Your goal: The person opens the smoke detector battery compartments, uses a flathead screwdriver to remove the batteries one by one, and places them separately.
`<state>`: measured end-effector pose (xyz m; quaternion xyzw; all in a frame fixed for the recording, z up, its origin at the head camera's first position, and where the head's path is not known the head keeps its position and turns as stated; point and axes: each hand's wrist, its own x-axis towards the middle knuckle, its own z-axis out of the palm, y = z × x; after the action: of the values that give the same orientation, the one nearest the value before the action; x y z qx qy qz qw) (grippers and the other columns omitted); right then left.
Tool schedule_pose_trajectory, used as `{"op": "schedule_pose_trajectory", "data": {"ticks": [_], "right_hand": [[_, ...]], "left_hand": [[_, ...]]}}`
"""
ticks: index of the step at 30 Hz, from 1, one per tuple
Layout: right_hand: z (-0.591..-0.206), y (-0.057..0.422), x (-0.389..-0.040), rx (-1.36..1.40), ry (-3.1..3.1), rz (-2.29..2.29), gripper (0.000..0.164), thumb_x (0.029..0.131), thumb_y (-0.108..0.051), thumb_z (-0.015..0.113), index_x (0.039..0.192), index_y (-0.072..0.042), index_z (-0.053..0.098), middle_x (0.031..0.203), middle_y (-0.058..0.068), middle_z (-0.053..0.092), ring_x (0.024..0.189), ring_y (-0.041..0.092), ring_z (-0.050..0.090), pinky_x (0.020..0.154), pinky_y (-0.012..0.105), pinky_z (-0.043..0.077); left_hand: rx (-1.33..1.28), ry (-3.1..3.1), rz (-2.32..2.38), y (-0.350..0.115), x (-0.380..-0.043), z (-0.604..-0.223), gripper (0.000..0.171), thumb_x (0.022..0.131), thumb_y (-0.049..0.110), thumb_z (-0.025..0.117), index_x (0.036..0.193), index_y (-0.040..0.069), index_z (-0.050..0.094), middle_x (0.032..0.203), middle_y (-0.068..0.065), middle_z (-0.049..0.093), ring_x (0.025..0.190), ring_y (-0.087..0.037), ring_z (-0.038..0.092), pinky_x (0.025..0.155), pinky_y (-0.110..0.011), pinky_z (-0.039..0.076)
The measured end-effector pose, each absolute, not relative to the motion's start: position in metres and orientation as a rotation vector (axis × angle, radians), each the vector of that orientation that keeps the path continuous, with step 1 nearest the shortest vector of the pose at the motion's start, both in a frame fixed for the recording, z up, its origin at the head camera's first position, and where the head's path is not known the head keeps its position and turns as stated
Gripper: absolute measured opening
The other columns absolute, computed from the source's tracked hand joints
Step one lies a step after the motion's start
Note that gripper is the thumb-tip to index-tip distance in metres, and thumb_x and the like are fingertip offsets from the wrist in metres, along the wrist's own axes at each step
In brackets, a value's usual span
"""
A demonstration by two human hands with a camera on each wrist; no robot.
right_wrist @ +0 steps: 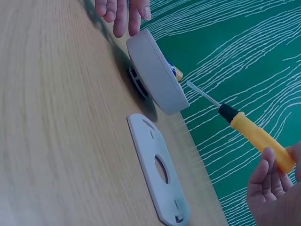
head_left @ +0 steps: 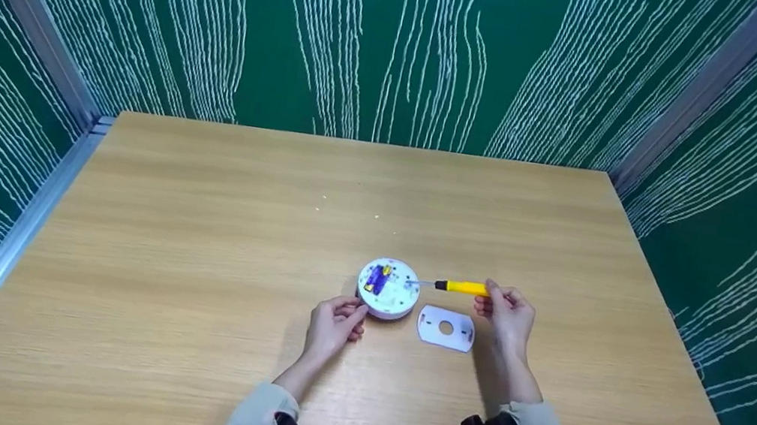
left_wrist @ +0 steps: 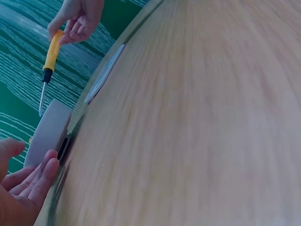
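A round white smoke detector (head_left: 394,305) lies with its back up on the table, a blue-and-yellow battery (head_left: 378,279) set in it. My left hand (head_left: 332,327) holds the detector's near left rim between thumb and fingers. In the right wrist view, a dark slotted part (right_wrist: 138,83) sticks out beneath the detector. With my right hand (head_left: 510,321) I grip the end of a screwdriver (head_left: 467,287) by its yellow handle. Its metal shaft (right_wrist: 203,94) points at the detector's back, and the right wrist view shows its tip slightly apart from that face.
Right of the detector lies a flat white mounting plate (head_left: 431,333) with a round hole. Several tiny white bits are scattered farther back on the wooden table (head_left: 193,229). Green walls with white lines (head_left: 536,32) enclose the back and sides.
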<state>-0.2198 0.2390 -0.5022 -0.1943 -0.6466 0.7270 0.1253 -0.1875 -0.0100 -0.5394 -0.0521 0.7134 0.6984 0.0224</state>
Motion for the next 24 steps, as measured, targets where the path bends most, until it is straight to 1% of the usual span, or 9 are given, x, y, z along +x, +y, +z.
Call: {"op": "schedule_pose_trajectory", "data": {"ticks": [4,7,14,19,22,24], "right_hand": [[-0.5,0.238,-0.218,-0.539,-1.859,2.15,0.02,0.085,-0.009,0.059,0.068,-0.003,0.049,0.054,0.001,0.059,0.046,0.011,0.055,0.045,0.02,0.052],[-0.499,0.238,-0.216,-0.526,-1.858,2.162,0.019,0.085,-0.008,0.058,0.069,-0.004,0.049,0.054,0.001,0.059,0.046,0.01,0.055,0.045,0.019,0.051],[-0.494,0.237,-0.211,-0.54,-1.934,2.115,0.019,0.085,-0.012,0.06,0.071,-0.003,0.05,0.056,0.001,0.059,0.048,0.011,0.056,0.048,0.02,0.053],[-0.494,0.236,-0.208,-0.505,-1.96,2.101,0.019,0.084,-0.011,0.061,0.07,-0.002,0.051,0.058,0.003,0.059,0.048,0.012,0.056,0.049,0.021,0.054],[-0.5,0.238,-0.207,-0.467,-1.957,2.113,0.019,0.081,-0.014,0.064,0.071,-0.003,0.053,0.06,0.005,0.061,0.05,0.013,0.057,0.049,0.022,0.054],[-0.505,0.24,-0.208,-0.445,-1.961,2.118,0.021,0.08,-0.017,0.066,0.071,-0.002,0.055,0.062,0.006,0.061,0.051,0.013,0.058,0.05,0.022,0.054]], "left_hand": [[-0.077,2.22,2.172,-0.013,-0.182,-0.527,0.022,0.083,0.003,0.06,0.098,-0.013,0.059,0.072,-0.028,0.059,0.057,-0.035,0.059,0.051,-0.043,0.055],[-0.07,2.218,2.166,-0.015,-0.183,-0.525,0.02,0.083,0.002,0.06,0.096,-0.013,0.059,0.075,-0.029,0.059,0.06,-0.039,0.059,0.053,-0.046,0.054],[-0.074,2.328,2.08,-0.02,-0.195,-0.536,0.018,0.083,0.008,0.06,0.093,-0.007,0.063,0.075,-0.021,0.063,0.06,-0.03,0.06,0.051,-0.036,0.056],[-0.021,2.464,2.022,-0.024,-0.206,-0.534,0.014,0.082,0.007,0.061,0.089,-0.005,0.065,0.07,-0.019,0.062,0.059,-0.031,0.059,0.048,-0.028,0.054],[0.017,2.53,1.985,-0.026,-0.212,-0.533,0.013,0.082,0.006,0.062,0.089,-0.004,0.066,0.068,-0.016,0.062,0.058,-0.032,0.058,0.045,-0.023,0.052],[0.025,2.558,1.966,-0.026,-0.216,-0.532,0.013,0.081,0.005,0.062,0.089,-0.004,0.066,0.067,-0.013,0.062,0.058,-0.031,0.058,0.045,-0.02,0.051]]}}
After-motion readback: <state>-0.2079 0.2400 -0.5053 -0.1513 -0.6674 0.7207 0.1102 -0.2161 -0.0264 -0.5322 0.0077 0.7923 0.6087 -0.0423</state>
